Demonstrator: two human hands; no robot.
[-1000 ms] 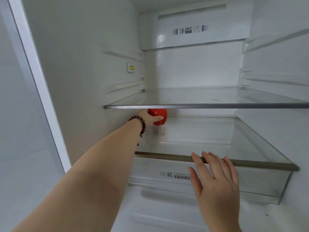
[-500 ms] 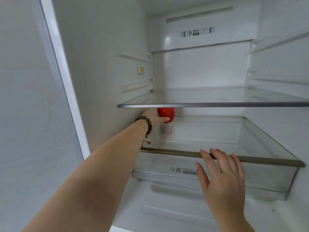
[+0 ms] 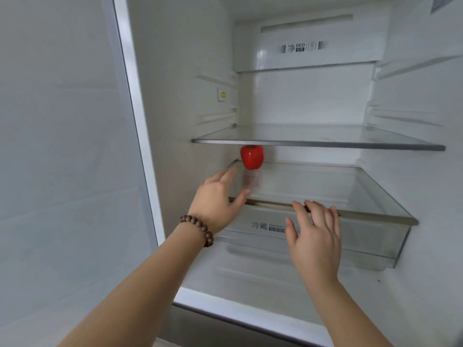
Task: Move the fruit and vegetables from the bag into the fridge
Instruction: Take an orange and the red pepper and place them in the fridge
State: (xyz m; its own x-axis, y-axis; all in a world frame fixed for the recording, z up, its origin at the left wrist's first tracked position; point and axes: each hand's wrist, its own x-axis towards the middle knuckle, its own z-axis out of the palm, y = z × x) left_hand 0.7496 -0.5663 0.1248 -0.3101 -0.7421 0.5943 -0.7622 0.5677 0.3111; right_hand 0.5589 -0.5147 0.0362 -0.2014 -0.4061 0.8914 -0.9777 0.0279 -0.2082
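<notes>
Currently the red pepper (image 3: 252,157) stands upright at the lower shelf's (image 3: 375,194) back-left corner, just beyond my left hand (image 3: 217,199), fingers spread, empty; my right hand (image 3: 316,235) rests open on the front edge.

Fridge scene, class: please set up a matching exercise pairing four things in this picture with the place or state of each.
Things:
1. red pepper
2. left hand
3. right hand
4. bead bracelet

Places or states:
A. fingers on the front rim of the clear drawer
B. round the left wrist
C. at the back left, under the glass shelf
D. open, just short of the pepper, holding nothing

Pairs: 1-C, 2-D, 3-A, 4-B
</notes>
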